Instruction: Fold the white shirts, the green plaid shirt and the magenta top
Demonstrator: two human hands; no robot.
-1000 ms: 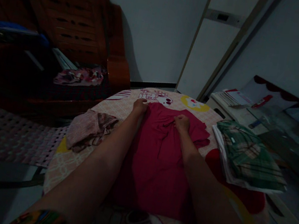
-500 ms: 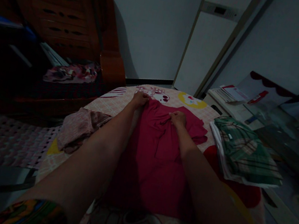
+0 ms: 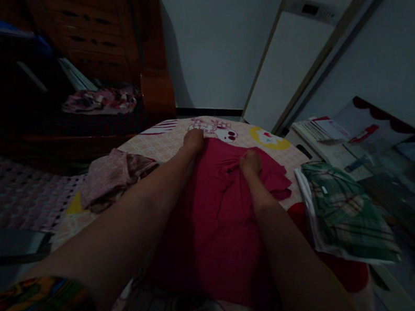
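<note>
A dark pink shirt (image 3: 205, 229) lies spread on the round table in front of me, one sleeve sticking out at its right. My left hand (image 3: 194, 141) is closed on the shirt's far left edge. Bunched cloth near the far middle of the shirt is gripped by my right hand (image 3: 249, 164), and creases run from it towards me. The fingertips of both hands are largely hidden.
A patterned cloth covers the table (image 3: 162, 140). Crumpled light pink clothing (image 3: 108, 176) lies at its left, a folded green plaid garment (image 3: 345, 210) on a white one at its right. Beyond stand a wooden bench (image 3: 157, 78) and a cabinet with papers (image 3: 325, 128).
Both hands have curled more tightly over the cloth. The shirt's far edge between them now looks straighter and smoother. The view has shifted slightly.
</note>
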